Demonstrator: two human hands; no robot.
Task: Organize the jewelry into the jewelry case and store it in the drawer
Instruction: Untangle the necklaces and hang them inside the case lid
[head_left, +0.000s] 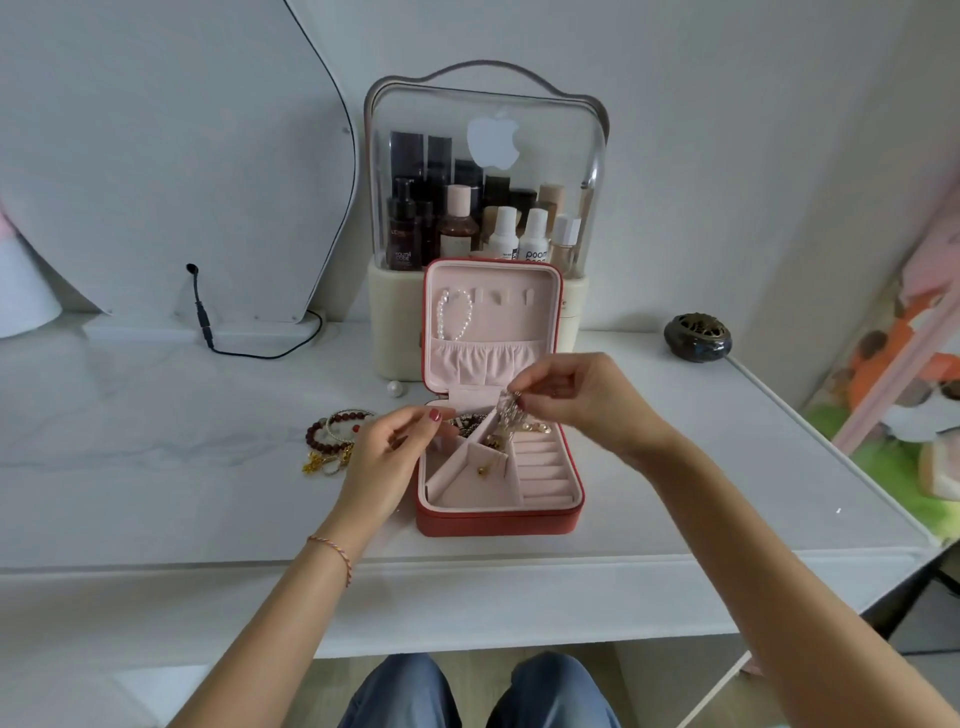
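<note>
Hands work over the open jewelry case (498, 512): right hand (582, 400) pinches a silvery piece (508, 410); left hand (387, 457), fingers curled, grip unclear.

Blurred trinket (508, 410) pinched by right hand (576, 397)

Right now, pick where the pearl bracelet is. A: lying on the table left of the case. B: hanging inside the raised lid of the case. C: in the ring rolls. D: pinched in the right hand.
B: the pearl bracelet hangs from a hook inside the upright pink lid of the jewelry case, above the gathered pocket.
</note>
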